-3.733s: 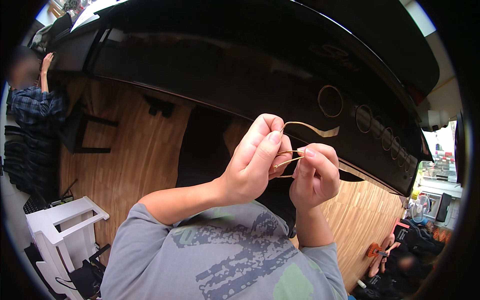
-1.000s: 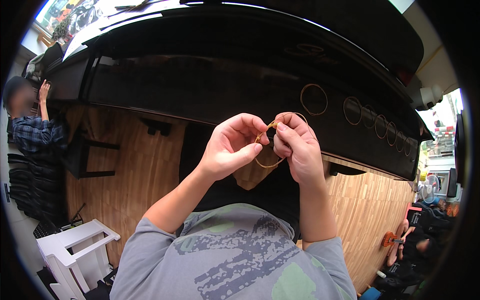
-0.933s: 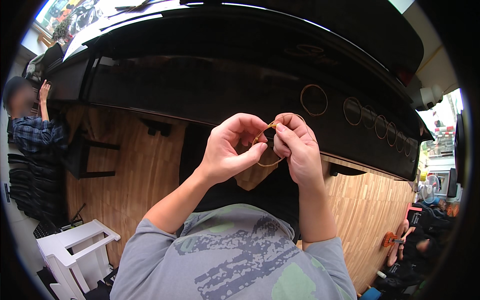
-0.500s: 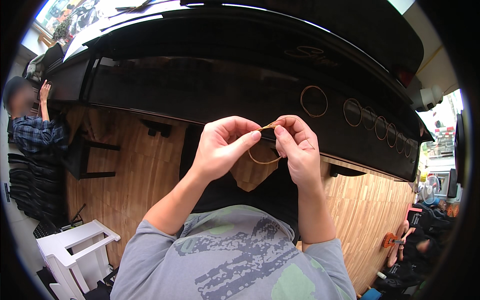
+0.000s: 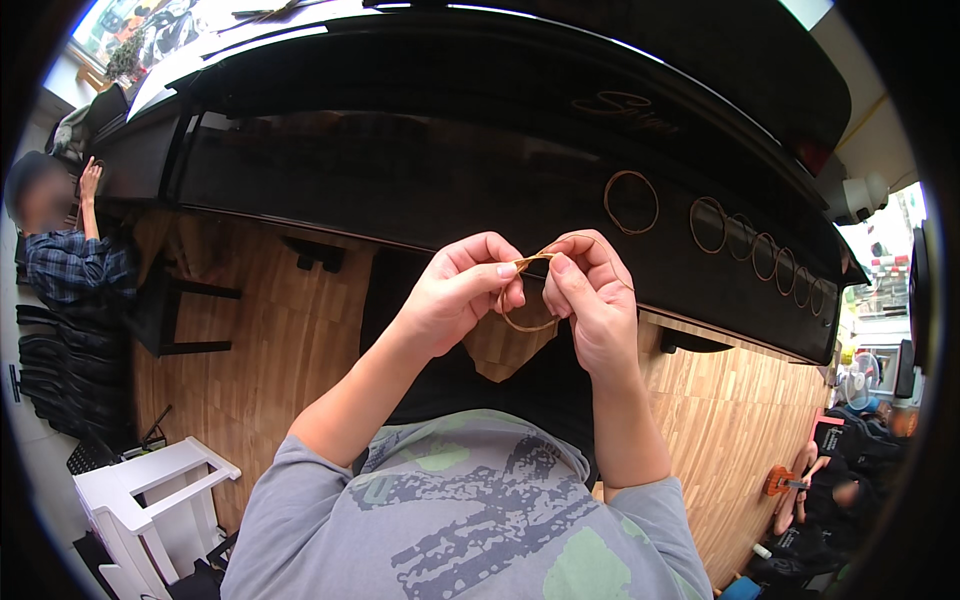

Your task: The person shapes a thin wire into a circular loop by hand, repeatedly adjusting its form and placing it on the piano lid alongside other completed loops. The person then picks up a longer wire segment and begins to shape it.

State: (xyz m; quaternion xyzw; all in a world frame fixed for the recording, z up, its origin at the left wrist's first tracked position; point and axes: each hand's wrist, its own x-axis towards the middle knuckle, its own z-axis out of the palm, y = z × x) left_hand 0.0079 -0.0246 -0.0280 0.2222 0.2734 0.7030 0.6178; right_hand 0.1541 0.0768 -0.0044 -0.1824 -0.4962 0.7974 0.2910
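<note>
A thin coil of bronze-coloured wire (image 5: 528, 329), much like an instrument string, is held between my two hands in front of the black piano. My left hand (image 5: 450, 298) pinches the twisted part of the loop between thumb and forefinger. The thumb and fingers of my right hand (image 5: 598, 318) are closed on the same coil just beside it, with a loose strand curving over the knuckles. The lower arc of the loop hangs below my fingertips. On the piano's closed lid, a single similar wire ring (image 5: 606, 205) lies ahead of my right hand.
Farther right on the black piano (image 5: 400, 185), several more wire rings (image 5: 692, 222) lie in a row. A black bench (image 5: 195, 350) and a person in a checked shirt (image 5: 75, 272) are at the left. A white wooden frame (image 5: 150, 495) stands lower left.
My left hand has shifted slightly right, and its fingers have curled under the coil at the twist. My right hand keeps its pinch, almost still.
</note>
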